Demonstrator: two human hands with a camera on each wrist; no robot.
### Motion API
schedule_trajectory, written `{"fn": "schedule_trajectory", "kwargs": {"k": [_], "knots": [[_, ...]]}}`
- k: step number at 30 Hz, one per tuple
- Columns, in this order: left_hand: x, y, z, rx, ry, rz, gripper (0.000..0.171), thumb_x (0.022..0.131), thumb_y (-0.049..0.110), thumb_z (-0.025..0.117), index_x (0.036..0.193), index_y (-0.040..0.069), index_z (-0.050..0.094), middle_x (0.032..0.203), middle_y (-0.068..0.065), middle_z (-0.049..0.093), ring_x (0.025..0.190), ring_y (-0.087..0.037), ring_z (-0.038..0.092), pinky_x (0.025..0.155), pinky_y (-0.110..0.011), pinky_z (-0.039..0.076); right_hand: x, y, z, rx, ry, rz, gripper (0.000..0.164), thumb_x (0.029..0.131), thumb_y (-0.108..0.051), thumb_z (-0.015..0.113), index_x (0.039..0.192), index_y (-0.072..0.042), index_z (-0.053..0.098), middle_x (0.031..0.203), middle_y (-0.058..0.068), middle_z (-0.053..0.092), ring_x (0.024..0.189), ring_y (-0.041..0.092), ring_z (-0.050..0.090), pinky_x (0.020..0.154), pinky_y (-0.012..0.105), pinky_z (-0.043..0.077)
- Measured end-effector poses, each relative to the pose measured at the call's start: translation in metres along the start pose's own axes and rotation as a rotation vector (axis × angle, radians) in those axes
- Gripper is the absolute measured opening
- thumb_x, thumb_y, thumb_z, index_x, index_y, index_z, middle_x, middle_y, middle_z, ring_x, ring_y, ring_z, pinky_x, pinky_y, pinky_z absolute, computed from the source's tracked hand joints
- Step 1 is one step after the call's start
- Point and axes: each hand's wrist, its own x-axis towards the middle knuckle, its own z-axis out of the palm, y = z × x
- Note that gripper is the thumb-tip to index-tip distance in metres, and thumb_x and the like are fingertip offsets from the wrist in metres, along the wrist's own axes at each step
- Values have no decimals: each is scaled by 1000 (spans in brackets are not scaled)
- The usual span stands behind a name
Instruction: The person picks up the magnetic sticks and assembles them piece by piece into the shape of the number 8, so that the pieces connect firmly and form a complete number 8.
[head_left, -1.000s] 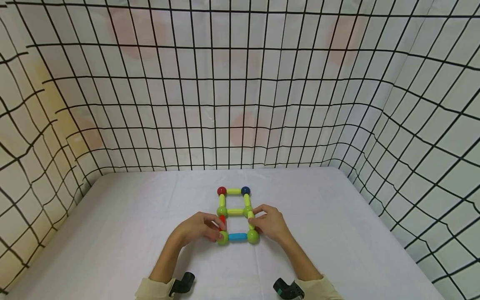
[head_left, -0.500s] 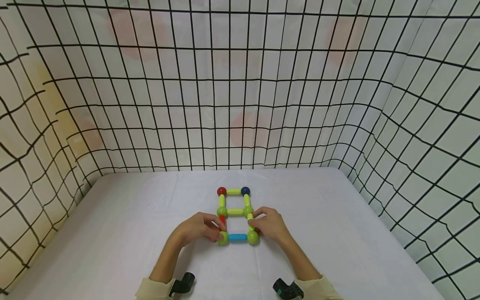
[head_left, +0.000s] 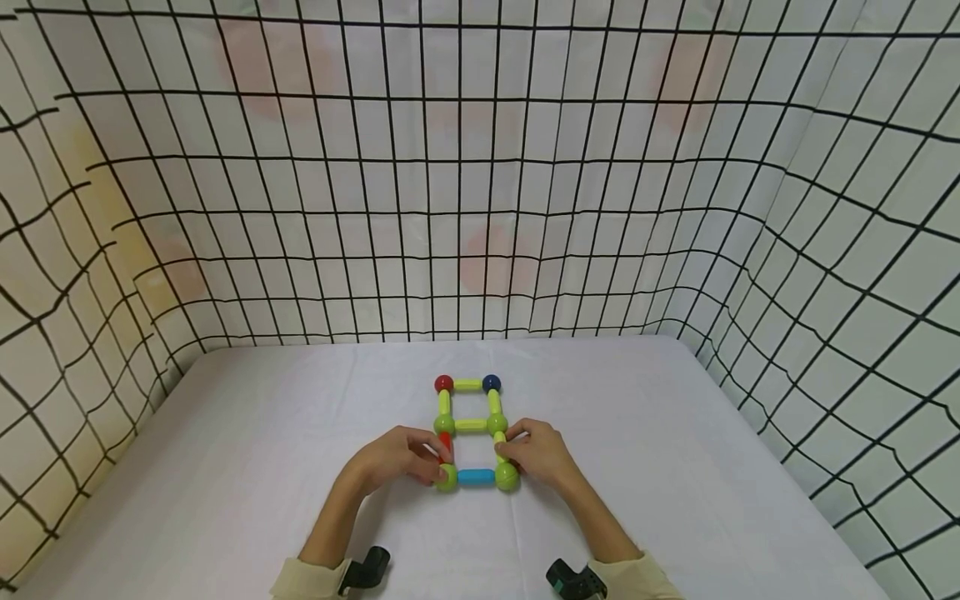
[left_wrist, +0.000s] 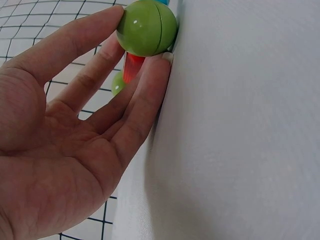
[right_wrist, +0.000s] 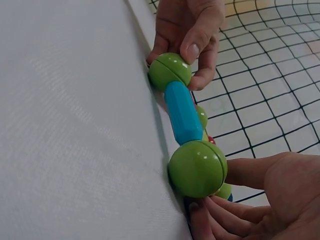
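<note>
A flat ladder-shaped frame of magnetic rods and balls lies on the white table, in the middle of the head view. My left hand (head_left: 401,457) holds the near-left green ball (left_wrist: 145,27), thumb on one side and fingers on the other, with fingertips over the red rod (head_left: 446,443). My right hand (head_left: 542,454) holds the yellow-green rod (head_left: 500,439) on the right side, close to the near-right green ball (right_wrist: 197,169). Between the two near balls runs a blue rod (right_wrist: 182,112). The right fingertips are partly hidden behind the ball in the right wrist view.
At the frame's far end are a red ball (head_left: 444,384) and a dark blue ball (head_left: 491,383), joined by a yellow-green rod (head_left: 468,385). White cloth covers the table (head_left: 300,392). Black grid netting (head_left: 480,208) stands around its back and sides.
My right hand has slid slightly nearer along the right-hand rod. The left hand stays on its ball, and the frame keeps its shape and place.
</note>
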Motion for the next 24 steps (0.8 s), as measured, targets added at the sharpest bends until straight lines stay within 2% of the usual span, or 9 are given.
{"fn": "schedule_trajectory", "kwargs": {"k": [10,18,24], "knots": [[2,3,1,-13,-6,-11,22,85,16,79,105,6,75,99,-4,74,82,-18,68,81,-33,56,3,4,0,-3,-3,24,29,89,-27,75,108,-5,69,78,0,70,70,13,60,64,26,46],[4,1,0,1,-28,-13,22,86,16,78,105,7,74,98,-5,73,82,-18,67,81,-32,55,6,3,-1,-12,-40,2,28,90,-26,75,106,-3,68,77,1,70,68,13,62,63,27,49],[3,0,-5,9,-58,9,22,86,15,79,107,8,76,97,-6,72,79,-18,67,79,-32,56,3,2,-5,-51,-70,-19,28,91,-25,73,108,-3,68,78,1,70,69,13,63,63,27,50]]}}
